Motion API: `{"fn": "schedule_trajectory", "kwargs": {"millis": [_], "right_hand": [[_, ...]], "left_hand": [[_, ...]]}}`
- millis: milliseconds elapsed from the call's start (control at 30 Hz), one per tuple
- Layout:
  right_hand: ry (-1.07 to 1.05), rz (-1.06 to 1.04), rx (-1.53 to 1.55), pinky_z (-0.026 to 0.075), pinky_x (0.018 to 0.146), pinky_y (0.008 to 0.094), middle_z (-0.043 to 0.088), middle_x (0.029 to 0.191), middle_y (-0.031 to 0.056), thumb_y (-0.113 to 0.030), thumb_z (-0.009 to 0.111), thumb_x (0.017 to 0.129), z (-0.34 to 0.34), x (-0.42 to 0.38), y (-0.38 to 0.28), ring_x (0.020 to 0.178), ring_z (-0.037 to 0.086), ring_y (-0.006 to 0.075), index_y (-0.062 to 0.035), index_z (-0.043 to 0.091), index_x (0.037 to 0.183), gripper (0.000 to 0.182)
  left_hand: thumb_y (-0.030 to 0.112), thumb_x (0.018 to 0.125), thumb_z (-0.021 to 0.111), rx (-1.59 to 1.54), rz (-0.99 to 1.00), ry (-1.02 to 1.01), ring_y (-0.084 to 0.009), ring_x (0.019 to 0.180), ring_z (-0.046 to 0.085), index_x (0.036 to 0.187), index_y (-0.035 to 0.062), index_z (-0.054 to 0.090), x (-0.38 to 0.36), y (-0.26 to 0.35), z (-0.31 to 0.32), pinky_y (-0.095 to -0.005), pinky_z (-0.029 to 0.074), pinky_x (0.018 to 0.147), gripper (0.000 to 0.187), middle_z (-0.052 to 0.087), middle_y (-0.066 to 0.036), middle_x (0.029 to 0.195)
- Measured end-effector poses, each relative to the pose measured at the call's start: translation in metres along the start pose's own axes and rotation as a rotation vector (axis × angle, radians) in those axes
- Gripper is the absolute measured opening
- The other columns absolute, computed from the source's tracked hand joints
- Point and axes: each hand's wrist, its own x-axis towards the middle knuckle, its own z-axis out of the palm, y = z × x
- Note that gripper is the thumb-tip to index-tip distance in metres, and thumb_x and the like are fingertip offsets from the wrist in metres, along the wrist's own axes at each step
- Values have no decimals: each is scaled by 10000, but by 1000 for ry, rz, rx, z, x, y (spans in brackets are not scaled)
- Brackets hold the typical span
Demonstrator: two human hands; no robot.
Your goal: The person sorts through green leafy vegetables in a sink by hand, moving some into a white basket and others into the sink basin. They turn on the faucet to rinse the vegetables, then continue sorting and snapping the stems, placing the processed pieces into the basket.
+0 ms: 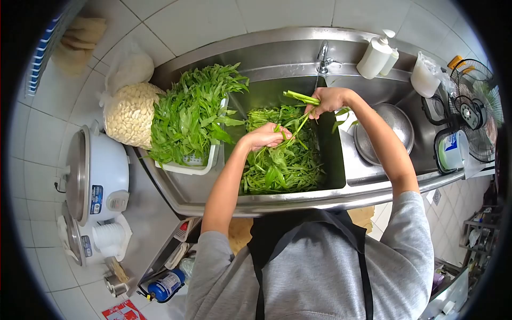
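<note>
Both hands are over a steel sink (290,200) full of leafy green stalks (282,165). My left hand (265,136) grips the leafy middle of a bunch of greens. My right hand (328,100) holds the stem ends of that bunch (300,98), raised near the faucet (322,57). The stalks stretch between the two hands.
A white basket (189,168) heaped with more greens (192,112) sits left of the basin. A bag of pale kernels (128,113) and two rice cookers (96,176) stand further left. To the right are a steel bowl (392,130), soap bottles (376,53) and a fan (474,106).
</note>
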Motion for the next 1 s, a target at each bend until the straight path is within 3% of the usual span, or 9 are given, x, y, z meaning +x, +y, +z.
{"fn": "schedule_trajectory", "kwargs": {"millis": [67, 233, 367, 433, 467, 600, 700, 833, 1000], "right_hand": [[-65, 30, 156, 370, 443, 219, 625, 698, -10, -214, 682, 750, -3, -8, -4, 503, 473, 63, -74, 663, 940, 237], [-69, 10, 360, 305, 368, 199, 607, 706, 2, -182, 619, 800, -3, -8, 16, 434, 403, 26, -36, 624, 991, 240], [-94, 15, 412, 293, 363, 183, 581, 696, -3, -168, 573, 831, -5, -9, 29, 423, 390, 24, -32, 610, 986, 210], [-83, 46, 433, 279, 344, 188, 557, 656, -28, -161, 557, 830, -5, -7, 36, 387, 359, 25, -54, 607, 1006, 212], [-81, 52, 441, 281, 347, 189, 548, 643, -35, -164, 555, 830, -5, -7, 39, 389, 359, 25, -60, 606, 1007, 211], [-73, 85, 442, 280, 349, 190, 544, 637, -38, -175, 562, 830, -5, -8, 42, 390, 359, 25, -68, 612, 998, 206], [-53, 84, 400, 277, 349, 192, 539, 628, -39, -198, 580, 826, -3, -4, 36, 389, 357, 24, -75, 628, 965, 191], [-46, 89, 395, 273, 350, 194, 524, 606, -43, -257, 600, 823, 0, 1, 15, 393, 353, 23, -87, 649, 901, 194], [-54, 83, 389, 250, 351, 201, 506, 589, -44, -297, 584, 838, 5, -4, -1, 390, 348, 26, -82, 647, 889, 230]], "left_hand": [[267, 845, 571, -21, -59, 49, -32, 543, 371, 1061, 20, 521, -4, 0, 2, -199, 310, 444, 332, 611, -45, 914], [288, 867, 554, -196, 143, -72, -25, 541, 394, 1035, 12, 515, -23, -25, -1, -184, 363, 470, 325, 605, -59, 1042], [287, 836, 605, -85, -111, -42, -43, 489, 369, 1064, 8, 543, -50, -39, -17, -202, 354, 472, 366, 626, -36, 986], [290, 814, 635, 24, -211, 149, -33, 489, 354, 1071, 5, 557, -63, -45, -17, -193, 325, 457, 391, 642, -20, 928], [350, 796, 641, 136, -209, 238, -80, 516, 436, 967, 47, 636, -68, -48, -17, -239, 395, 535, 348, 512, 27, 610], [320, 799, 626, 397, 255, 799, -190, 744, 630, 871, 56, 665, -66, -75, -27, -308, 489, 684, 277, 662, -102, 878], [341, 832, 571, 692, 255, 1043, -205, 655, 630, 914, 80, 663, -54, -20, 6, -336, 496, 630, 289, 654, -134, 751], [367, 849, 517, 843, 101, 737, -322, 675, 616, 954, 96, 650, -24, 23, 43, -404, 480, 638, 320, 618, -183, 667], [264, 785, 555, 915, 271, 851, -313, 496, 555, 824, 101, 652, -1, 9, 39, -408, 449, 540, 194, 526, -127, 473]]}}
